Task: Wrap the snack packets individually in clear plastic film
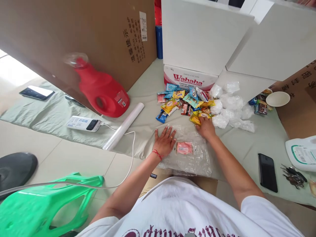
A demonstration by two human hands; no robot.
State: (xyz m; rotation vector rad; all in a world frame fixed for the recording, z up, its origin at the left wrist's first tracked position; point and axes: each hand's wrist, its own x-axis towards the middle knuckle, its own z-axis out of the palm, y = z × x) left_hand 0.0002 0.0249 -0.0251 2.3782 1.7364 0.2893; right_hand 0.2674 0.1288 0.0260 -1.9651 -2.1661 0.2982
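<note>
My left hand (165,142) lies flat, fingers spread, on the left edge of a sheet of clear plastic film (201,158). A small pink snack packet (184,148) rests on the film, just right of that hand. My right hand (206,128) reaches to the near edge of a pile of wrapped snacks (186,103), its fingers curled onto a yellow snack packet (195,119); its fingertips are partly hidden. Beside the pile, to the right, several clear plastic-wrapped bundles (232,102) are heaped together.
A roll of plastic film (124,126), a red jug (105,90) and a cabled power bank (83,123) are at left. White boxes (207,36) stand behind the snacks. A black phone (268,172), keys (294,176) and a white bowl (277,98) are at right. A green stool (49,200) stands lower left.
</note>
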